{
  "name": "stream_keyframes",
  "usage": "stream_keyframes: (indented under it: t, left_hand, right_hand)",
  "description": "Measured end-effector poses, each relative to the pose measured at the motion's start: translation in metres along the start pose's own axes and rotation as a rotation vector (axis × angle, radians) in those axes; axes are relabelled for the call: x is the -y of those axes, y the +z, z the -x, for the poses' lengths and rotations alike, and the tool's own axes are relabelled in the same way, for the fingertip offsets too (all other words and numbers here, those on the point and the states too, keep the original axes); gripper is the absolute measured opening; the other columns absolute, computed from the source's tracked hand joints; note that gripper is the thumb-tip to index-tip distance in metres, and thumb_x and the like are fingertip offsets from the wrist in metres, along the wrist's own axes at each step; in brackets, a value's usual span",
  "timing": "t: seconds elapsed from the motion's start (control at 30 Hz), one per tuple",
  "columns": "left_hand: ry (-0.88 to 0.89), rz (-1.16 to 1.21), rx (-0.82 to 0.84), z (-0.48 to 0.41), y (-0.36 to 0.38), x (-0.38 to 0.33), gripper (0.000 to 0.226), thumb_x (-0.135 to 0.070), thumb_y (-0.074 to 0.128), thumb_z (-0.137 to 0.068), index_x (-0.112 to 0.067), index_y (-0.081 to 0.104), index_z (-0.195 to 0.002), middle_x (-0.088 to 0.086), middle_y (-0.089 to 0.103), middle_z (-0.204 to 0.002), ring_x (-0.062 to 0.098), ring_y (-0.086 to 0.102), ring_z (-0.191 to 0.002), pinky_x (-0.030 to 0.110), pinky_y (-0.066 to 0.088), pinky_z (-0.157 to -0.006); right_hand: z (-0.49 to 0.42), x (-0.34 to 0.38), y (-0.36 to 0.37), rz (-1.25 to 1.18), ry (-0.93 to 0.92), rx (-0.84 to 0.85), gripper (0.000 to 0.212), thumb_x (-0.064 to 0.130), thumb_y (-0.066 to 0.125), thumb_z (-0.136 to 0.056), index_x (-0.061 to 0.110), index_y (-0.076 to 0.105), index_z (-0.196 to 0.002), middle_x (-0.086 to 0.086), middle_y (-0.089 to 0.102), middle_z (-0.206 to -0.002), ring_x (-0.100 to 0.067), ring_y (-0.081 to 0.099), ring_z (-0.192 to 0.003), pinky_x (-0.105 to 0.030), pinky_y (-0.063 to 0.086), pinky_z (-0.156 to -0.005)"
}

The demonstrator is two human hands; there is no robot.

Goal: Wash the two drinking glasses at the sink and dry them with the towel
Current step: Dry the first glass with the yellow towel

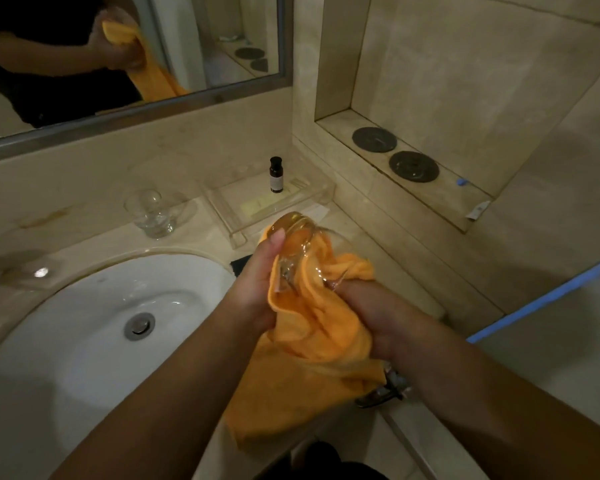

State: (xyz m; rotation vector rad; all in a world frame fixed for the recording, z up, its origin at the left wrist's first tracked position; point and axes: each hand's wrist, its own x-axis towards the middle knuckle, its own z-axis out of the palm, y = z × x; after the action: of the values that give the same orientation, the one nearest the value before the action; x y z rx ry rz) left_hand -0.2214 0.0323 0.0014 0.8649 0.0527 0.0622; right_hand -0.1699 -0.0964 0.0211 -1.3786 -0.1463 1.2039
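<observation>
Left hand (pixel 257 284) grips glass (pixel 293 233), right hand (pixel 369 311) grips towel (pixel 312 344); second glass (pixel 153 214), bottle (pixel 276 174) behind sink (pixel 84 327).

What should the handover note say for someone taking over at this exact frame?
Left hand grips the tilted glass, thumb on it. Right hand holds the orange towel bunched around its lower end.
Second glass stands upright on the counter behind the sink, untouched.
Done: drying of one glass is under way.
Left: finish it and set it down. Whether the second glass is washed or dry cannot be told.
</observation>
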Motion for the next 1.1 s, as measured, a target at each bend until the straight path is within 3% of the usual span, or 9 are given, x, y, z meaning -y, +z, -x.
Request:
stream_keyframes:
  t: [0.1,0.23,0.33,0.43,0.53,0.77,0.9,1.0,1.1]
  left_hand:
    - [-0.061,-0.235,-0.090,0.009,-0.021,-0.010,0.055,-0.053,0.082,-0.054,-0.012,0.072,-0.089,0.012,0.071,-0.085,0.027,0.069,-0.082,0.034,0.055,-0.074]
    - [-0.024,-0.862,-0.491,0.026,-0.024,-0.030,0.080,-0.058,0.079,-0.051,-0.021,0.056,-0.119,0.007,0.061,-0.119,0.028,0.057,-0.114,0.036,0.047,-0.088]
    - [-0.011,-1.453,-0.237,0.029,0.007,-0.038,0.125,-0.051,0.087,-0.041,-0.035,0.018,-0.145,-0.022,0.023,-0.142,0.001,0.022,-0.132,0.028,0.023,-0.111]
    - [0.104,-1.795,-0.042,0.018,0.023,-0.025,0.107,-0.049,0.080,-0.061,-0.035,0.016,-0.145,-0.011,0.038,-0.145,0.009,0.036,-0.131,0.025,0.030,-0.105]
    - [0.089,-1.750,-0.089,0.013,0.018,-0.025,0.090,-0.046,0.080,-0.062,-0.035,0.030,-0.136,-0.011,0.059,-0.121,0.005,0.054,-0.101,0.021,0.042,-0.082]
    - [-0.155,-1.303,0.254,0.016,0.002,-0.036,0.071,-0.041,0.081,-0.049,-0.024,0.058,-0.114,-0.007,0.065,-0.107,0.011,0.063,-0.100,0.036,0.053,-0.088]
    - [-0.204,-0.775,0.241,0.028,-0.014,-0.031,0.052,-0.010,0.077,-0.059,-0.016,0.064,-0.108,0.004,0.068,-0.102,0.023,0.064,-0.099,0.039,0.051,-0.085]
    - [-0.021,-0.897,0.167,0.042,-0.016,-0.026,0.064,-0.013,0.079,-0.059,-0.025,0.056,-0.117,-0.011,0.062,-0.108,0.011,0.060,-0.104,0.021,0.048,-0.086]
    - [0.252,-1.183,0.102,0.051,-0.016,-0.024,0.074,-0.028,0.084,-0.056,-0.052,0.048,-0.115,-0.027,0.054,-0.116,-0.001,0.054,-0.109,0.010,0.044,-0.086]
  right_hand:
    - [0.009,0.020,-0.018,0.207,-0.014,-0.011,0.014,0.018,0.060,-0.084,0.016,0.070,-0.075,-0.003,0.073,-0.071,-0.014,0.069,-0.066,-0.026,0.057,-0.066]
    - [0.010,0.035,-0.032,0.342,0.057,-0.025,0.019,0.016,0.054,-0.090,0.004,0.065,-0.098,-0.016,0.069,-0.092,-0.027,0.066,-0.083,-0.035,0.055,-0.074]
    - [0.008,0.040,-0.032,0.332,0.135,-0.032,0.017,0.013,0.050,-0.091,0.006,0.063,-0.081,-0.010,0.064,-0.075,-0.020,0.062,-0.065,-0.027,0.054,-0.059]
    - [0.008,0.041,-0.029,0.325,0.218,0.029,0.021,0.015,0.051,-0.090,0.008,0.064,-0.076,-0.007,0.064,-0.069,-0.018,0.061,-0.062,-0.026,0.053,-0.059]
    - [0.010,0.040,-0.026,0.409,0.214,0.057,0.023,0.018,0.054,-0.089,0.010,0.065,-0.070,-0.007,0.064,-0.067,-0.019,0.060,-0.065,-0.029,0.050,-0.065]
    - [0.009,0.036,-0.029,1.028,-0.323,-0.100,0.014,0.016,0.062,-0.085,0.025,0.058,-0.076,0.012,0.059,-0.078,0.003,0.053,-0.072,-0.005,0.042,-0.064]
    - [0.006,0.048,-0.038,0.887,-0.682,-0.570,0.021,0.001,0.067,-0.079,-0.005,0.065,-0.099,-0.003,0.058,-0.090,-0.015,0.060,-0.083,0.000,0.037,-0.061]
    - [0.009,0.067,-0.050,1.021,-0.678,-0.723,0.042,0.018,0.073,-0.077,-0.006,0.062,-0.110,-0.020,0.064,-0.111,-0.033,0.059,-0.107,-0.011,0.032,-0.077]
    - [0.017,0.071,-0.051,1.170,-0.462,-0.492,0.042,0.023,0.077,-0.072,0.002,0.065,-0.106,-0.019,0.065,-0.112,-0.031,0.060,-0.106,-0.030,0.042,-0.089]
